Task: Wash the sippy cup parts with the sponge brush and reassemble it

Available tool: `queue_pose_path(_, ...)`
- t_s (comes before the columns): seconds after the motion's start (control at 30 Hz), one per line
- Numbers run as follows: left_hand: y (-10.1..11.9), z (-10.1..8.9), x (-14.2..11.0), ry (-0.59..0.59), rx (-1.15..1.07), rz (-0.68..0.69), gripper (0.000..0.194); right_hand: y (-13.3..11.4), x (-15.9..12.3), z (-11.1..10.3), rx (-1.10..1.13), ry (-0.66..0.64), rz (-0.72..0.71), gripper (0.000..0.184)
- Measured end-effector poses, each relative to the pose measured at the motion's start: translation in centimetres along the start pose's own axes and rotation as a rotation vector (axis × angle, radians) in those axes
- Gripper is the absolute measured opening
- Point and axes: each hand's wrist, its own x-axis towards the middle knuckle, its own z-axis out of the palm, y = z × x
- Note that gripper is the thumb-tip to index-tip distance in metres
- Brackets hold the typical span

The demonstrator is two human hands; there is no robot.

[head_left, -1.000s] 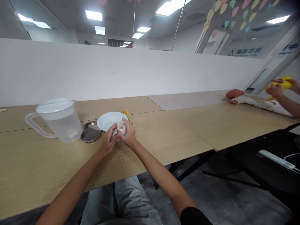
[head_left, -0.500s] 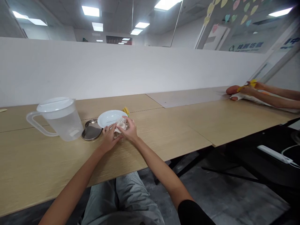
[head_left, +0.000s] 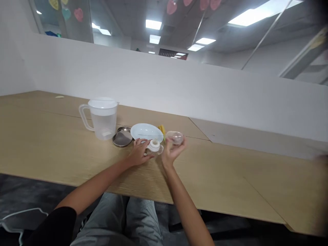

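The only label-like mark is a pale patch low on the jug (head_left: 104, 119), and any writing on it is too small to read. There is one jug, with a clear body, a white lid and a single handle pointing left. To its right lies one metal dish (head_left: 122, 137), shallow and shiny, and then one pale plate (head_left: 146, 130) close beside it. Behind the plate's right end is a yellow item (head_left: 162, 129), partly hidden, so its pieces cannot be counted.

The two hands are apart, each with its own object. The left hand (head_left: 139, 152) has its fingers closed around the left side of one small bottle (head_left: 154, 146), just in front of the plate. The bottle is roughly upright, with a white collar on top and a clear loop handle showing at its right — whether its base touches the tabletop (head_left: 64, 140) cannot be told. The right hand (head_left: 173, 153) grips one clear domed cover (head_left: 175, 137), slightly blurred, to the right of the bottle and apart from it.

One flat, pale piece (head_left: 59, 97) lies at the back left of the tabletop. On the glass above the white wall (head_left: 164, 87), at least eight heart-shaped notes (head_left: 78, 14) show — five pink, two yellow, one teal. One white cable (head_left: 23, 209) loops at lower left, beside a black sleeve (head_left: 55, 225).
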Motion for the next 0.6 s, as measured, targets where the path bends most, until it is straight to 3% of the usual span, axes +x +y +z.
queue_pose_path(0.03, 0.1, -0.1, 0.0, 0.001, -0.012, 0.0, 0.067, 0.4, 0.4, -0.2, 0.004, 0.127, 0.018, 0.067)
queue_pose_path(0.17, -0.1, -0.2, -0.1, -0.004, -0.035, 0.016, 0.069, 2.7, 1.7, -0.8, -0.03, 0.176, 0.06, 0.057)
queue_pose_path(0.37, -0.6, -0.3, -0.2, -0.007, -0.008, 0.043, 0.068, 3.5, 1.3, -0.1, -0.016, -0.097, 0.174, 0.059)
queue_pose_path(0.6, -0.7, -0.5, 0.0, 0.011, 0.01, 0.079, 0.065, 2.6, 1.8, 0.1, -0.092, -0.174, 0.228, 0.06)
